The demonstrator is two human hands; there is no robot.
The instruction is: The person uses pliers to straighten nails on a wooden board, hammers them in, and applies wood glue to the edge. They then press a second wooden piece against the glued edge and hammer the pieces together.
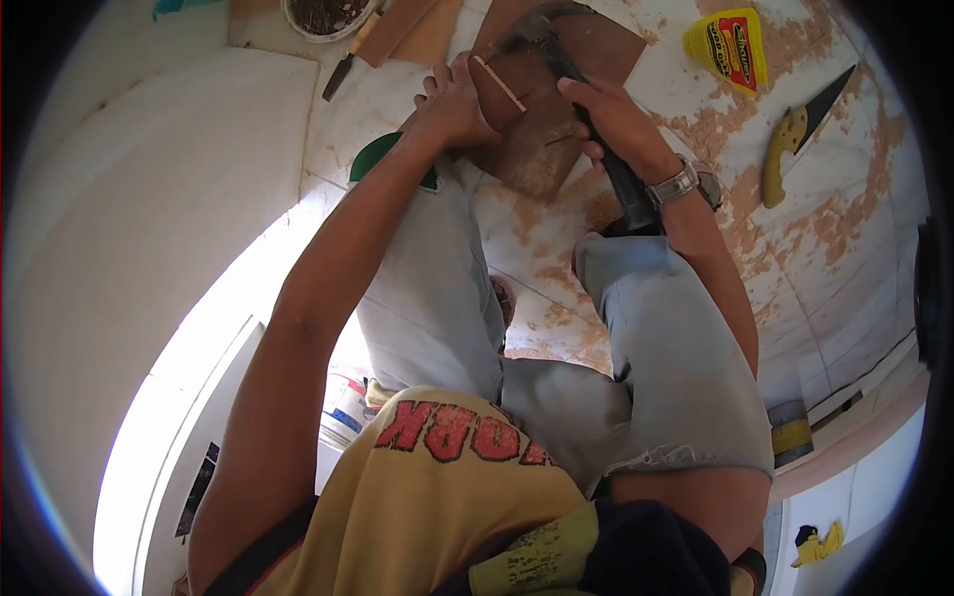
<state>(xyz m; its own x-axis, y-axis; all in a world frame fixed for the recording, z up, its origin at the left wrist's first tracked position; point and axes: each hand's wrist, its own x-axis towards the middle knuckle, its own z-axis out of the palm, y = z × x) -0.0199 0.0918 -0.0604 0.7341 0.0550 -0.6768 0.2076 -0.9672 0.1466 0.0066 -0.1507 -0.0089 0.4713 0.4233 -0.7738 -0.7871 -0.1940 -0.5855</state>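
Observation:
My right hand grips the black handle of a claw hammer, its dark metal head up and to the left over a brown board. My left hand is closed on a brown wood piece with a pale cut edge, left of the hammer. The piece lies close over or against the brown boards; how they join is hard to make out. Part of the left fingers is hidden behind the hand. A nail-like dark line shows on the wood near the right fingers.
A chisel and a white bucket lie at the upper left. To the right are a yellow wood glue bottle and a yellow-handled saw. Sawdust covers the tiled floor. A tin stands lower right.

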